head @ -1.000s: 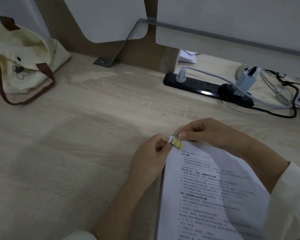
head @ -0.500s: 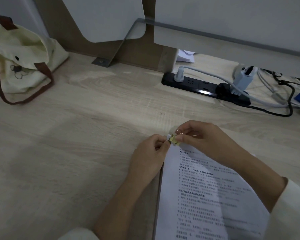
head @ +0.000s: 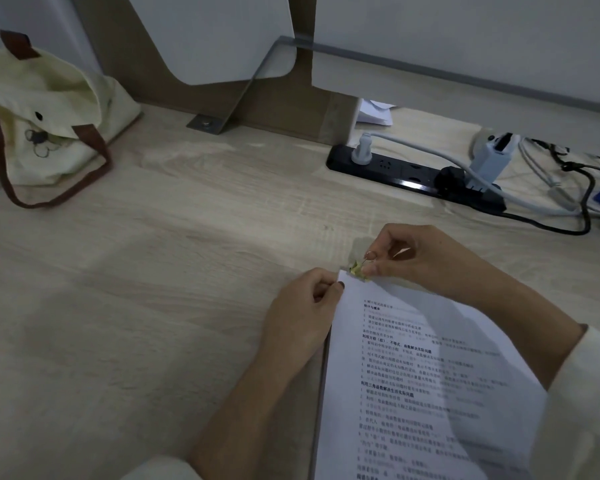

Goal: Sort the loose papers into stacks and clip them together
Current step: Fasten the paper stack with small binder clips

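A stack of printed white papers (head: 416, 382) lies on the wooden desk (head: 153, 271) at the lower right. My left hand (head: 305, 306) pinches the stack's top left corner. A small yellow binder clip (head: 357, 270) sits on that corner. My right hand (head: 426, 258) holds the clip by its wire handle, which stands tilted up from the paper. The clip's body is partly hidden by my fingertips.
A cream tote bag (head: 39, 123) with brown straps rests at the far left. A black power strip (head: 413, 178) with plugs and tangled cables (head: 568, 188) runs along the back right. A wooden divider panel (head: 274, 98) and metal bracket (head: 208, 124) stand behind. Some folded paper (head: 374, 112) lies behind the strip.
My right hand has shifted its fingers on the clip, and the wire handle has swung up off the paper. My left hand has kept its pinch on the corner.
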`<state>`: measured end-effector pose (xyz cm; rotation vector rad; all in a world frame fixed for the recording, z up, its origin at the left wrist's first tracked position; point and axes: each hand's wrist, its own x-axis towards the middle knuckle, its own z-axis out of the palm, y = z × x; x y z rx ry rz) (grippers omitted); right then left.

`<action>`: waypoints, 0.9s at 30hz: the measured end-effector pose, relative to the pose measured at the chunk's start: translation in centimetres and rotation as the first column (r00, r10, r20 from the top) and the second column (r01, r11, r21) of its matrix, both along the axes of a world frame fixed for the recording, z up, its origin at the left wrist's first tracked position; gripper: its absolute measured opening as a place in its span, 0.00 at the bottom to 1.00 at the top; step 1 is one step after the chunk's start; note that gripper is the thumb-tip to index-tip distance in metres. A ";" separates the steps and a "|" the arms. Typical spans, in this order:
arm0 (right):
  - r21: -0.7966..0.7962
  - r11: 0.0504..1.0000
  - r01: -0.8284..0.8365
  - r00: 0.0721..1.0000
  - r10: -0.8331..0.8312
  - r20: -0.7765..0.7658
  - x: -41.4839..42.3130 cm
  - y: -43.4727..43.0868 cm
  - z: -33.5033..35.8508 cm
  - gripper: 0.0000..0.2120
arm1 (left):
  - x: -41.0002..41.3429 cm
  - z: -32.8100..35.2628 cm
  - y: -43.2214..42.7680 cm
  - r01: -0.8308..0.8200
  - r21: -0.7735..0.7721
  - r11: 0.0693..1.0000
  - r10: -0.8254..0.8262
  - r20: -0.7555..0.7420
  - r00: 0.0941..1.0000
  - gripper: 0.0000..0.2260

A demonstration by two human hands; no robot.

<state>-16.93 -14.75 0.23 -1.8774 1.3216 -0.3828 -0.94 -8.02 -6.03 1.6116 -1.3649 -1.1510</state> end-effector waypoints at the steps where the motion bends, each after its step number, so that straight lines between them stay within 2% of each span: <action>1: -0.002 1.000 -0.015 1.000 0.015 -0.012 0.0 -0.3 0.1 0.11 | 0.0 -0.1 0.0 -0.002 0.001 1.000 0.002 -0.006 1.000 0.06; 8: 0.013 0.993 -0.117 0.991 0.118 -0.066 0.5 -1.9 0.3 0.07 | 0.0 -0.4 0.1 0.008 -0.035 0.999 -0.009 -0.030 0.999 0.06; 12: 0.119 0.972 -0.200 0.968 0.215 -0.126 0.5 -3.5 0.9 0.06 | 0.0 -0.6 -0.1 0.008 -0.034 0.999 -0.010 -0.059 0.998 0.05; 17: 0.281 0.928 -0.244 0.966 0.257 -0.010 0.4 -4.8 1.7 0.04 | 0.0 -0.6 -0.2 0.004 -0.026 1.000 -0.006 -0.063 0.998 0.05; 27: 0.357 0.877 -0.320 0.932 0.359 -0.046 0.4 -5.3 1.2 0.03 | 0.1 -0.6 -0.1 0.012 -0.032 0.999 -0.015 -0.097 0.995 0.06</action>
